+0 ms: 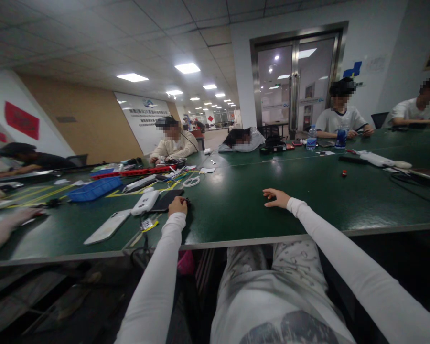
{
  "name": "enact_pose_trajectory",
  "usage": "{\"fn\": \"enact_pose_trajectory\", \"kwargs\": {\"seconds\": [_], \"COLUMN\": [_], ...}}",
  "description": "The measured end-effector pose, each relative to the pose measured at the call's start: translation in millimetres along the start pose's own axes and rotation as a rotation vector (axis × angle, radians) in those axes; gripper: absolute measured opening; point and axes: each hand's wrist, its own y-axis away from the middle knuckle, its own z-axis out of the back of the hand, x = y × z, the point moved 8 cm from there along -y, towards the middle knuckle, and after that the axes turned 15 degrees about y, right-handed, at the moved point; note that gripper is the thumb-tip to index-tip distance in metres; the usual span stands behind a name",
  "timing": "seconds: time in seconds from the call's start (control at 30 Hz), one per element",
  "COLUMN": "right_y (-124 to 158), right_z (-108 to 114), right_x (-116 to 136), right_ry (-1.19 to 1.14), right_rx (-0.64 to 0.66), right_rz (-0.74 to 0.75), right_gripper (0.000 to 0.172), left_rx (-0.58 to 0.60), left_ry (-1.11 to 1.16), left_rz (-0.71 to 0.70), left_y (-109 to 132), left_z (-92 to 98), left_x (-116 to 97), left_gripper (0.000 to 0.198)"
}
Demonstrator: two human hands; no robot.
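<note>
At the right corner of a flat black object (167,199) on the green table, my left hand (178,205) is closed, fingers curled on a small dark thing (188,202) too small to name. My right hand (276,198) hovers over or rests on the tabletop, fingers apart and nothing in it. Left of my left hand lie a white rounded device (145,201) and a white smartphone (109,226). A small yellow-edged packet (149,225) sits near the table's front edge, close to my left wrist.
Farther left are a blue plastic tray (95,189), a coiled white cable (191,182) and scattered tools. A water bottle (311,138) and a blue cup (340,138) stand at the far side. A small red piece (344,173) lies rightward. Several people sit around the table.
</note>
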Motion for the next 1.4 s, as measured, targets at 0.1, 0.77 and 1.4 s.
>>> {"fn": "enact_pose_trajectory", "kwargs": {"seconds": [0.1, 0.77, 1.4], "right_y": [-0.5, 0.4, 4.8], "right_z": [0.0, 0.3, 2.7], "right_x": [-1.0, 1.3, 9.8], "right_ry": [0.005, 0.007, 0.047], "right_rx": [-0.008, 0.0, 0.018], "right_rz": [-0.007, -0.011, 0.004], "right_gripper": [0.069, 0.066, 0.074], "left_rx": [-0.001, 0.045, 0.347], "left_ry": [-0.011, -0.038, 0.221], "left_rz": [-0.006, -0.047, -0.444], "left_y": [0.8, 0.2, 84.1], "left_z": [-0.2, -6.6, -93.0], "left_x": [-1.5, -0.8, -164.5], "left_gripper": [0.021, 0.022, 0.018]}}
